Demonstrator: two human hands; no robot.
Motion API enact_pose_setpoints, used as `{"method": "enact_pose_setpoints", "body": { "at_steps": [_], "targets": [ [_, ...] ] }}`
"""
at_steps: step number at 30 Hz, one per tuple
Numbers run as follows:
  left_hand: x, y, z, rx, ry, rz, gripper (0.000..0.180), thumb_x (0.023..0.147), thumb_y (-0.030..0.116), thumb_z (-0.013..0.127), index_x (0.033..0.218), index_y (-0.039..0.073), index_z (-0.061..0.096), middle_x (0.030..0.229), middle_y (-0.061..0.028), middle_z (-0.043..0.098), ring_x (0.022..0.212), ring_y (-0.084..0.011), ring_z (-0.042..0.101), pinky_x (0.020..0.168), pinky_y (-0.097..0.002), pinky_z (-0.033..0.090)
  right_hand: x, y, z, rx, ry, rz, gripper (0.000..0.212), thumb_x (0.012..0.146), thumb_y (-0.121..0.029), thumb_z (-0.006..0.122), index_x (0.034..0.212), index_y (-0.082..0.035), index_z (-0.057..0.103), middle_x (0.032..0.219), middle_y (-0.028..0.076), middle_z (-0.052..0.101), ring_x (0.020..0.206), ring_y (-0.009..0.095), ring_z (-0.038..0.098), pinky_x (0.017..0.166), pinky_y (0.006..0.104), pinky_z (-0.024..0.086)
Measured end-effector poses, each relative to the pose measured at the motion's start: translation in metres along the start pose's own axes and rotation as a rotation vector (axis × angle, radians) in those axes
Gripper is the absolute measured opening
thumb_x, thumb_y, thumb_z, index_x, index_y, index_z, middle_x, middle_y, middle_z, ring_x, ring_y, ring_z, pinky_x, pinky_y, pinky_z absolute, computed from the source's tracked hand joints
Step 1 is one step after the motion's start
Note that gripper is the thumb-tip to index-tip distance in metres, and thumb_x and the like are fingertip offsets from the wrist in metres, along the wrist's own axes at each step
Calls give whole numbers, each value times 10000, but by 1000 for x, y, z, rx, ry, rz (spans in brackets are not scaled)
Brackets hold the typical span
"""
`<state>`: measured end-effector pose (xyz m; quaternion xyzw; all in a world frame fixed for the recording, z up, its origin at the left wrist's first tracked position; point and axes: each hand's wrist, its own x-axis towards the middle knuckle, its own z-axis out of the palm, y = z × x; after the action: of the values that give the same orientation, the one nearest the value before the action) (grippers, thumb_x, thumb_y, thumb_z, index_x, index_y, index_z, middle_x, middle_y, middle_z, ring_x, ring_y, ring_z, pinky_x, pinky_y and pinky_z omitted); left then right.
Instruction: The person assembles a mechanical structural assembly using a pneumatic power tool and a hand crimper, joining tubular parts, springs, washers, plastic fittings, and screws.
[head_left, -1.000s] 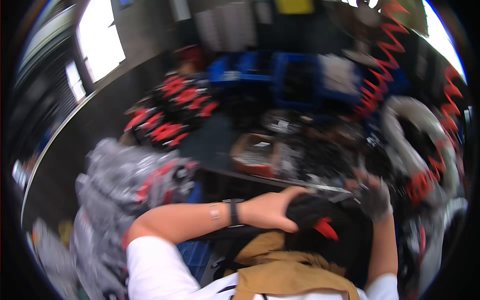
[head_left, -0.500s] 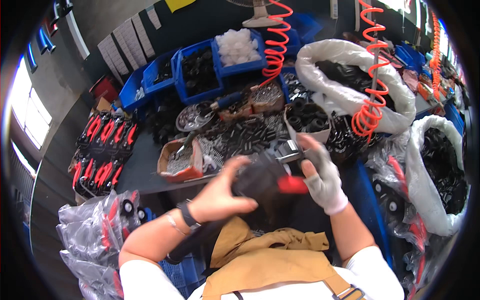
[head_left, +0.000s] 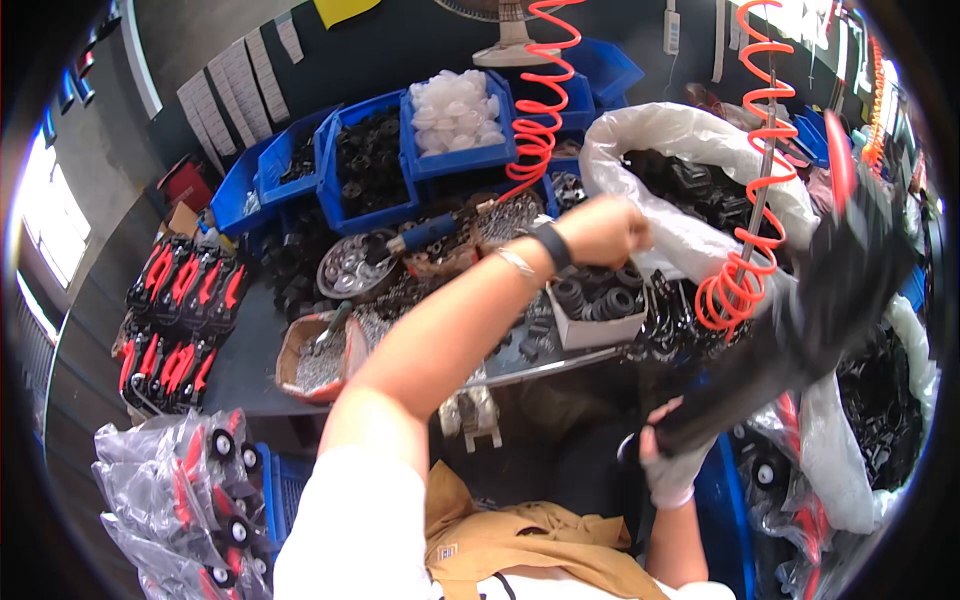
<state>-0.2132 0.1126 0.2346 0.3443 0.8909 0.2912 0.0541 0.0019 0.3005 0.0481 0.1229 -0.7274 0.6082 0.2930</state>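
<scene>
My right hand, in a pale glove, grips the lower end of a long black tube-like part. This part slants up to the right, smeared by motion, and a red curved piece shows at its far end. My bare left hand reaches across the bench, its fingers curled in; what they hold, if anything, is hidden. Just below that hand stands a carton of black rings. Beside it is a large white bag of black parts.
Blue bins line the back, one with white plastic pieces. Red coiled hoses hang over the bench. A blue-handled power tool lies among metal parts. Plastic-wrapped red-and-black goods stand left; red-handled parts lie in rows.
Both hands were together over a black part with a red piece. Now my right hand has swung the long black part to the right, and my left hand has let go and moved forward-right.
</scene>
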Motion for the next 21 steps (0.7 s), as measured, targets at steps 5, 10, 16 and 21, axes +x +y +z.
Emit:
{"method": "enact_pose_setpoints", "body": {
  "at_steps": [5, 10, 16, 21],
  "targets": [
    [119, -86, 69, 392, 94, 140, 270, 780, 73, 624, 1009, 168, 732, 950, -115, 709, 878, -295, 686, 776, -403, 541, -56, 39, -17, 71, -28, 85, 547, 749, -151, 736, 1181, -42, 419, 1068, 96, 498, 874, 194, 555, 833, 343, 457],
    [151, -89, 52, 957, -334, 431, 361, 657, 121, 781, 1009, 180, 727, 1062, -90, 685, 1065, -290, 621, 918, -379, 479, -49, 36, -30, -100, -42, 58, 556, 769, -224, 750, 1172, -45, 411, 1018, 95, 485, 864, 184, 554, 802, 321, 466],
    [173, -109, 57, 666, -108, 183, 347, 762, 132, 706, 1106, 102, 675, 1093, -130, 675, 1089, -316, 606, 939, -402, 467, -47, 53, -34, -105, -109, 68, 559, 750, -218, 754, 1163, -50, 416, 1019, 87, 476, 859, 184, 550, 772, 320, 468],
    [128, -122, 48, 243, 213, 672, 203, 847, 83, 624, 1036, 28, 672, 1104, -226, 640, 1051, -346, 607, 916, -429, 466, -38, 49, -25, 52, -42, 150, 526, 729, -177, 743, 1138, -48, 438, 1028, 81, 466, 863, 185, 546, 770, 321, 468]
  ]
}}
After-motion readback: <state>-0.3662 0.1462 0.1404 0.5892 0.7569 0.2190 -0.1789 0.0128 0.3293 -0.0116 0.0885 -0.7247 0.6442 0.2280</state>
